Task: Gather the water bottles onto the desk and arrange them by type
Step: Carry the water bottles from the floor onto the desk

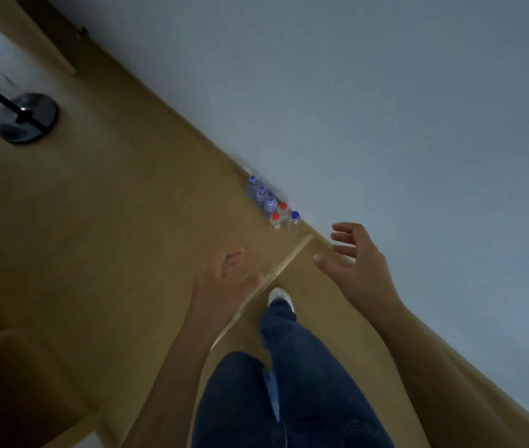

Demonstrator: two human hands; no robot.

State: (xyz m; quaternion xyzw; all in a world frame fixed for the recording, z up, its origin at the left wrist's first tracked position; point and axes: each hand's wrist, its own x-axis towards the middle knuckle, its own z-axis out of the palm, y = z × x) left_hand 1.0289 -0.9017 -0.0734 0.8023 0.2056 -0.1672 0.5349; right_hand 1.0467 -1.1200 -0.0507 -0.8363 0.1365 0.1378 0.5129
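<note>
Two hands: both are raised in front of the body, empty, with nothing between the fingers.
Right hand (353, 257): fingers spread and relaxed, palm turned inward, held near the foot of the wall; it touches nothing.
Left hand (224, 273): motion-blurred; the fingers look loosely bent with the palm facing up, and nothing is in it.
Legs: dark blue jeans (289, 383), with one white shoe (279, 295) stepping forward, its toe just past a pale wooden strip (276, 273) that crosses the floor.
Water bottles (272, 205): six small clear bottles stand upright on the wooden floor (127, 205), clustered against the wall (386, 124), ahead of both hands and apart from them.
Blue-capped bottles: three in a line along the wall at the far end, and a fourth (294, 220) at the near end.
Red-capped bottles: two, one (275, 220) beside the near blue-capped one, the other (283, 209) just behind it.
Lamp stand: a round black base (27, 118) with a thin black pole sits on the floor, far off to the left.
Furniture: a wooden edge (14, 383) shows at the lower left, too dim to identify.
</note>
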